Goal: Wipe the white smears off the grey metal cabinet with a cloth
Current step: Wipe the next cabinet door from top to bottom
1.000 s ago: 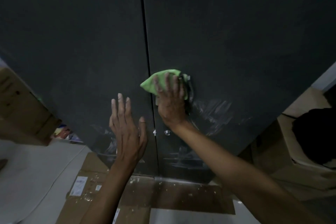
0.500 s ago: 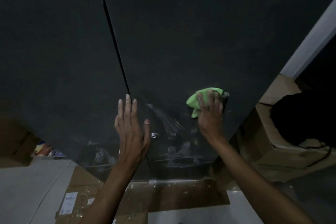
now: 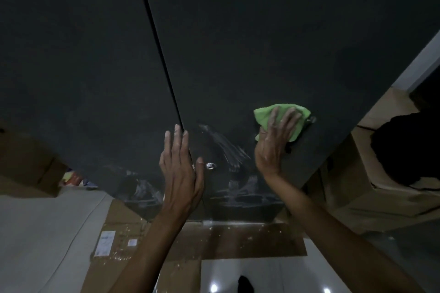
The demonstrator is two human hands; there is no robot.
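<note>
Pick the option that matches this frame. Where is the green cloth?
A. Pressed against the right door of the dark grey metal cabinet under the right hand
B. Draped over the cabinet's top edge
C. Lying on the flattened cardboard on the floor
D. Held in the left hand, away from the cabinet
A: the right hand lies spread over the crumpled green cloth, pressing it to the right door of the dark grey metal cabinet.

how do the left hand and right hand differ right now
The left hand is bare and lies flat on the grey metal cabinet beside the door seam; the right hand presses a crumpled green cloth to the right door. The left hand's fingers lie together; the right hand's spread over the cloth. Both are open, palms on the cabinet.
</note>
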